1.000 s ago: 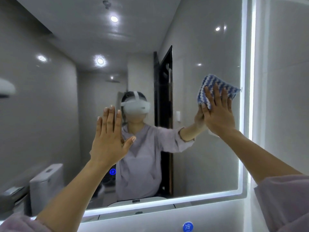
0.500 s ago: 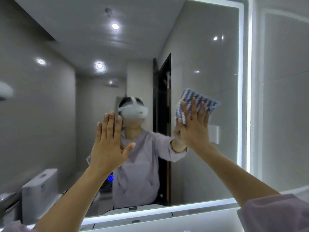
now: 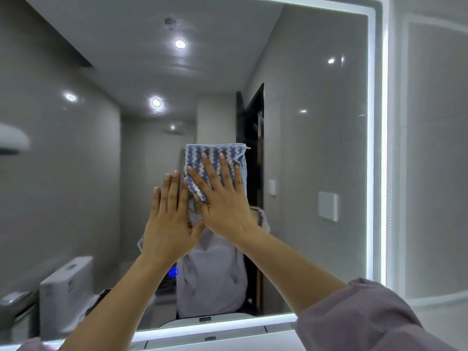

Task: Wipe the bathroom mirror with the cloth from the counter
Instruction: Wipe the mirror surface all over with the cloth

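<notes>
Cloth [image 3: 213,149] under flat right hand [image 3: 225,201] on mirror [image 3: 316,153]; left hand [image 3: 169,224] flat alongside, empty.

A white toilet [image 3: 66,292] sits low left, a dark door [image 3: 254,117] centre, a grey tiled wall [image 3: 430,148] right.

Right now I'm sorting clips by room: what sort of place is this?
Most likely a bathroom: a wall mirror with a lit edge, a toilet cistern reflected in it, and a tiled wall beside it.

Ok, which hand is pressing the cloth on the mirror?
The right hand, fingers spread flat over the blue and white striped cloth; the left hand beside it is flat but holds nothing.
</notes>
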Demonstrator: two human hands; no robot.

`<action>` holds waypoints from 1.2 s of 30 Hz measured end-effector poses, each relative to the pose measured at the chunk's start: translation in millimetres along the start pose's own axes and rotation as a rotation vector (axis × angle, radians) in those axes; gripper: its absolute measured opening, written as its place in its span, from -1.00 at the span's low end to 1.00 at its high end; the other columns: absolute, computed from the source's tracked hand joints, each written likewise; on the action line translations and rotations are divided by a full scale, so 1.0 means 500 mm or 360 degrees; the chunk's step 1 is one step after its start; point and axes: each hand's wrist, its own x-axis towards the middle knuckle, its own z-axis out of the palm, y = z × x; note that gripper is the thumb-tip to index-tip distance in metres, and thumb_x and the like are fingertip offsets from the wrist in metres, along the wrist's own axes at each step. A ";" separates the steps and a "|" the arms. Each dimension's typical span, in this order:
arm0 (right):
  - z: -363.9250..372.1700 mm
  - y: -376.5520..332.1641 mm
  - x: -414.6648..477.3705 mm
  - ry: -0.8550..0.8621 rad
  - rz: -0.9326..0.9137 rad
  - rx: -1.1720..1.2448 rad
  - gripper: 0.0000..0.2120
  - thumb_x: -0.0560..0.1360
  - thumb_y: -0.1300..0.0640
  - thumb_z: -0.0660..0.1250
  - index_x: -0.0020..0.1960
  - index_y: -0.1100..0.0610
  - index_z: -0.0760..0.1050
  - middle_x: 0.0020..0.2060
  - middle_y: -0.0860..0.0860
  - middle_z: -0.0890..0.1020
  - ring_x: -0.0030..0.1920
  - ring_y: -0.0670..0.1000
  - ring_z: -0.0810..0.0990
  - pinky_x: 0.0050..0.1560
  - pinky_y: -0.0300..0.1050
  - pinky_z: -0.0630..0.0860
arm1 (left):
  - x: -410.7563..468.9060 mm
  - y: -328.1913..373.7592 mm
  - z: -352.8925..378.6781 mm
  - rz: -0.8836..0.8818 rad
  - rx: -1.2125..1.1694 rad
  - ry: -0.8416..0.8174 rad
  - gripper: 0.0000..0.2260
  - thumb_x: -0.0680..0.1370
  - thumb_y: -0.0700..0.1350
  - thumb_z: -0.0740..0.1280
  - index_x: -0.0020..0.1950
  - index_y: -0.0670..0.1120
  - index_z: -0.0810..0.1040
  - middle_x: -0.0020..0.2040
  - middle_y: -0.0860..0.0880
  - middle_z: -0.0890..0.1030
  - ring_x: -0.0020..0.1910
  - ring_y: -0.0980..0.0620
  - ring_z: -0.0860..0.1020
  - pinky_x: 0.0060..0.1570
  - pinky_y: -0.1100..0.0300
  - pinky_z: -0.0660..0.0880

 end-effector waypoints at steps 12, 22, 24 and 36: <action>-0.014 0.135 0.029 0.0246 0.0117 -0.0083 -0.45 0.64 -0.06 -0.02 0.54 -0.07 -0.18 0.55 0.00 -0.16 0.54 0.15 -0.21 0.51 0.16 -0.23 | 0.001 -0.003 0.005 0.0028 0.0034 -0.0017 -0.18 0.49 0.35 -0.13 0.53 -0.19 -0.19 0.55 -0.19 -0.20 0.53 -0.13 -0.21 0.49 -0.02 -0.24; -0.030 0.369 -0.028 0.0305 0.0694 -0.0079 -0.46 0.61 -0.24 -0.22 0.55 -0.15 -0.22 0.57 0.03 -0.03 0.55 0.15 -0.11 0.52 0.18 -0.11 | 0.000 -0.004 0.004 0.0039 0.0044 -0.0007 -0.17 0.49 0.36 -0.15 0.53 -0.22 -0.17 0.55 -0.22 -0.17 0.54 -0.15 -0.19 0.50 -0.05 -0.19; -0.030 0.372 -0.032 0.0302 0.0730 -0.0066 -0.45 0.60 -0.24 -0.20 0.54 -0.14 -0.18 0.57 0.05 0.02 0.55 0.16 -0.07 0.52 0.14 -0.14 | 0.000 -0.003 0.004 0.0038 0.0041 -0.0013 -0.17 0.49 0.36 -0.15 0.53 -0.22 -0.17 0.55 -0.22 -0.18 0.54 -0.15 -0.19 0.50 -0.06 -0.18; -0.011 0.293 0.018 0.0376 0.0893 -0.0030 -0.42 0.64 -0.13 -0.03 0.53 -0.08 -0.25 0.55 0.04 -0.19 0.53 0.14 -0.27 0.50 0.14 -0.32 | 0.002 -0.003 0.005 0.0061 0.0030 0.0015 -0.19 0.51 0.35 -0.15 0.53 -0.24 -0.07 0.55 -0.24 -0.08 0.54 -0.20 -0.09 0.49 -0.07 -0.15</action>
